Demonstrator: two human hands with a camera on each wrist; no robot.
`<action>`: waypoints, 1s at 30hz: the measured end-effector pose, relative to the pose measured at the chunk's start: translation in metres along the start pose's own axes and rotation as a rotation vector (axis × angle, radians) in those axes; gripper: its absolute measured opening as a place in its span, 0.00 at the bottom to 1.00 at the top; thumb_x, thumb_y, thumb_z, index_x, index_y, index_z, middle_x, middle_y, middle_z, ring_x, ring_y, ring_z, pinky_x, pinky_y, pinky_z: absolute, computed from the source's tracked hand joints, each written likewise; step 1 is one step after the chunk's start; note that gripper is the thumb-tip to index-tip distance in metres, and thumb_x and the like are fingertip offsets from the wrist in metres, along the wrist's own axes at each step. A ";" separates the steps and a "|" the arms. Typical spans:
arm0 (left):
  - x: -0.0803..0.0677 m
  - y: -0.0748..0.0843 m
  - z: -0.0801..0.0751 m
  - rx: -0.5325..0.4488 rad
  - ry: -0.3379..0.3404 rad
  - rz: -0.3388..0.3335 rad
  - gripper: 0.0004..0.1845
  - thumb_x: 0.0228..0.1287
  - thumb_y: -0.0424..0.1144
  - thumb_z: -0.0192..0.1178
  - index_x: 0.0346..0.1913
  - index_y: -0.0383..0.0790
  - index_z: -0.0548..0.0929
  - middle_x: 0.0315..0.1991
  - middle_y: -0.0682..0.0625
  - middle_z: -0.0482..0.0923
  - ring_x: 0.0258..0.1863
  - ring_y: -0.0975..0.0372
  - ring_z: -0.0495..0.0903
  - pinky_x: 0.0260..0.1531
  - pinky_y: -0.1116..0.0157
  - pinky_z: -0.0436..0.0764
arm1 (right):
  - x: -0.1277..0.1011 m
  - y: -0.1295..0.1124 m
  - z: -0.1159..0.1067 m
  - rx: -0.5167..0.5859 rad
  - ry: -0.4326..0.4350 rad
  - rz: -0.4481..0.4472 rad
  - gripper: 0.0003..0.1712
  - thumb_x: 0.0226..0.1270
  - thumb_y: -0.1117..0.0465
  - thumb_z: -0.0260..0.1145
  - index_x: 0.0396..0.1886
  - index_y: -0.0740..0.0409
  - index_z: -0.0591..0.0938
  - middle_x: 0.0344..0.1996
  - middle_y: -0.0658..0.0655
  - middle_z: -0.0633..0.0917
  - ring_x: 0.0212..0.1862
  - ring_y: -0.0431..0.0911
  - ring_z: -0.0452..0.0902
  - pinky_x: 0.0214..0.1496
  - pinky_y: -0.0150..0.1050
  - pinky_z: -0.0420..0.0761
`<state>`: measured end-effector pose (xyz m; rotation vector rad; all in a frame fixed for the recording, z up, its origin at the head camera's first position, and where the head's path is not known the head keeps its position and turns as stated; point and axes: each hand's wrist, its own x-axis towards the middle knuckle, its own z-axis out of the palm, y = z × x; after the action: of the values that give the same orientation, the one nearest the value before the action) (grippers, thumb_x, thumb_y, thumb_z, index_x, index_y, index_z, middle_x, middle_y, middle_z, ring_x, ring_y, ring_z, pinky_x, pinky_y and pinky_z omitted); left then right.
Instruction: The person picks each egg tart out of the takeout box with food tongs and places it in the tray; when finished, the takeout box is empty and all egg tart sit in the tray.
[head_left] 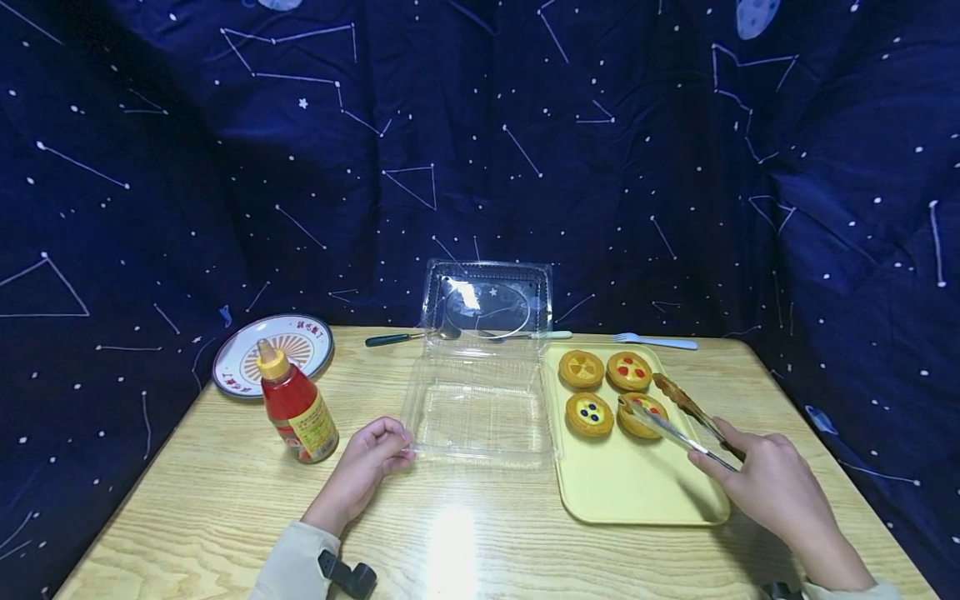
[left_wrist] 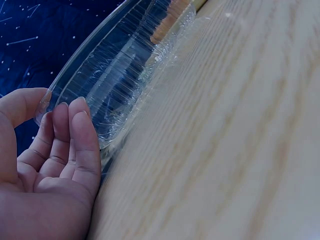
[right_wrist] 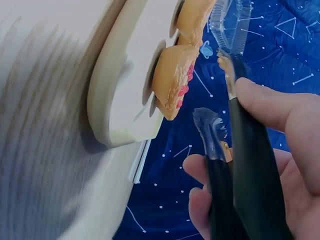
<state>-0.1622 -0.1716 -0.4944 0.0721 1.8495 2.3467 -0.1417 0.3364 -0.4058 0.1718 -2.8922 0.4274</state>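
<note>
A yellow tray [head_left: 637,487] holds several round tarts. My right hand [head_left: 776,487] grips a pair of tongs [head_left: 678,417] by the handles [right_wrist: 245,170]. The tong arms are spread, one on each side of the near-right tart with red dots [head_left: 642,414] [right_wrist: 172,80]. Whether they touch it I cannot tell. An open clear plastic clamshell box [head_left: 480,404] lies left of the tray, lid standing up at the back. My left hand [head_left: 372,454] holds its near-left corner [left_wrist: 45,107], thumb [left_wrist: 22,105] on one side and curled fingers [left_wrist: 75,130] on the other.
A red sauce bottle with a yellow cap [head_left: 296,408] stands left of my left hand. Behind it lies a patterned plate [head_left: 240,358]. A spoon [head_left: 408,337] and a fork [head_left: 656,341] lie along the wooden table's [head_left: 465,533] far edge. Dark star-print cloth hangs all round.
</note>
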 end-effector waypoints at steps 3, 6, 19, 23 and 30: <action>0.000 0.000 0.000 -0.005 0.000 0.001 0.04 0.71 0.28 0.53 0.38 0.39 0.74 0.38 0.43 0.78 0.37 0.56 0.81 0.44 0.60 0.83 | 0.002 0.002 0.000 0.041 -0.020 0.036 0.45 0.61 0.37 0.69 0.64 0.68 0.74 0.13 0.55 0.73 0.33 0.59 0.75 0.33 0.59 0.74; -0.001 0.000 0.001 -0.006 -0.005 0.003 0.03 0.71 0.29 0.54 0.38 0.38 0.74 0.38 0.43 0.78 0.37 0.56 0.81 0.44 0.60 0.82 | 0.004 0.005 0.002 0.087 -0.021 0.078 0.46 0.61 0.37 0.69 0.66 0.69 0.72 0.24 0.73 0.80 0.36 0.64 0.78 0.34 0.58 0.75; 0.000 0.001 -0.001 0.001 0.001 -0.004 0.05 0.71 0.27 0.52 0.38 0.39 0.75 0.38 0.44 0.79 0.37 0.57 0.81 0.44 0.61 0.83 | 0.013 0.033 0.008 0.215 -0.002 0.254 0.50 0.64 0.36 0.65 0.71 0.69 0.64 0.59 0.84 0.66 0.60 0.78 0.64 0.48 0.69 0.70; -0.001 0.001 0.000 0.002 0.004 -0.009 0.01 0.71 0.29 0.54 0.39 0.37 0.75 0.38 0.44 0.78 0.37 0.58 0.81 0.44 0.61 0.82 | 0.015 0.040 0.009 0.251 0.001 0.280 0.52 0.65 0.37 0.65 0.75 0.66 0.57 0.59 0.81 0.71 0.62 0.78 0.61 0.54 0.71 0.65; 0.000 0.002 0.000 -0.003 0.006 -0.017 0.00 0.71 0.30 0.55 0.40 0.36 0.75 0.38 0.44 0.78 0.37 0.58 0.81 0.45 0.60 0.82 | 0.019 0.053 0.011 0.231 -0.001 0.250 0.53 0.67 0.38 0.63 0.76 0.66 0.53 0.47 0.75 0.80 0.59 0.76 0.65 0.49 0.69 0.68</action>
<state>-0.1621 -0.1719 -0.4928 0.0486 1.8416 2.3417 -0.1699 0.3816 -0.4266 -0.1569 -2.8677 0.8059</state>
